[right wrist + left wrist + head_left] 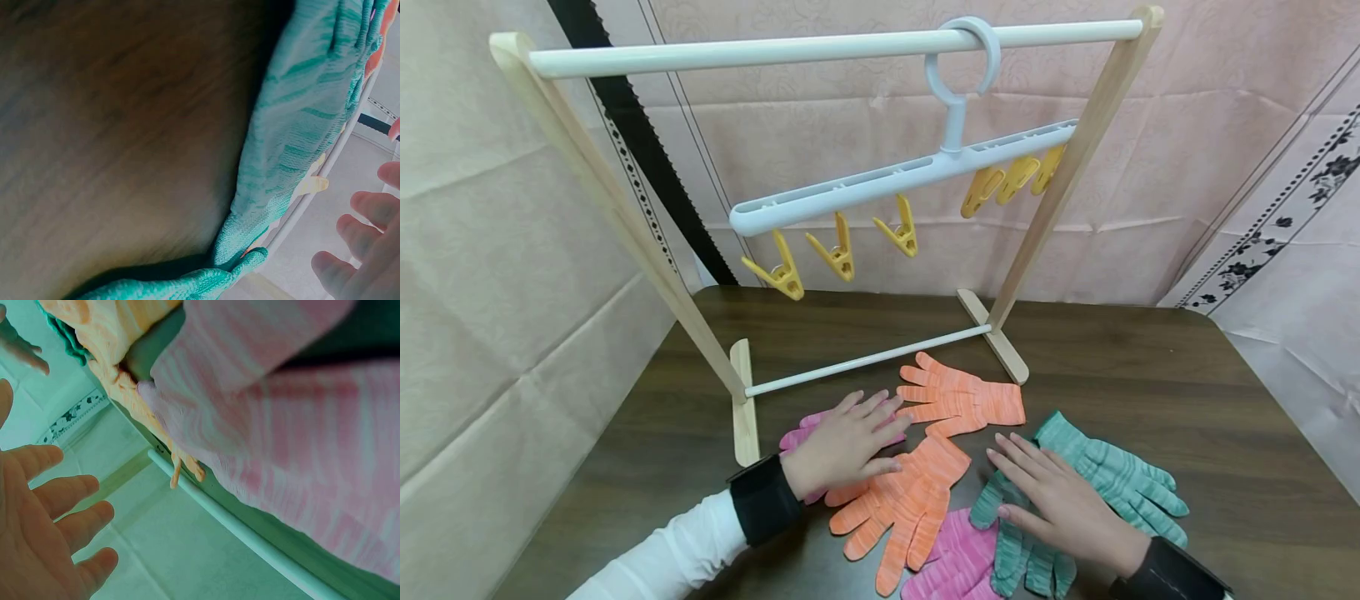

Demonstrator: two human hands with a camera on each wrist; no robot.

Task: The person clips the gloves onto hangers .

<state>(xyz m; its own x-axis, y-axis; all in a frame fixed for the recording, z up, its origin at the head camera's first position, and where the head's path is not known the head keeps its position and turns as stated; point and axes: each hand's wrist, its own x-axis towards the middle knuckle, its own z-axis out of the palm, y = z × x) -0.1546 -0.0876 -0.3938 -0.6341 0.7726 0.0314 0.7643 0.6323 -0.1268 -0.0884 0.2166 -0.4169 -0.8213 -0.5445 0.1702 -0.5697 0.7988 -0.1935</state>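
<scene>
In the head view my left hand (850, 442), fingers straight and spread, is over a pink glove (805, 427) that it partly hides. The left wrist view shows a gap between those fingers (84, 525) and the pink knit (300, 444). Two orange gloves (902, 500) lie beside and beyond this hand. My right hand (1052, 500) stretches flat above two green gloves (1120, 467), holding nothing; the right wrist view shows its fingertips apart from the green knit (300, 119). Another pink glove (955, 558) lies partly under the green ones.
A wooden rack (1067, 183) with a white top bar (737, 52) stands behind the gloves. From the bar hangs a light blue hanger (865, 183) with several yellow clips (842, 254). A lower white bar (865, 360) joins the feet. Pale cloth (820, 125) covers the background.
</scene>
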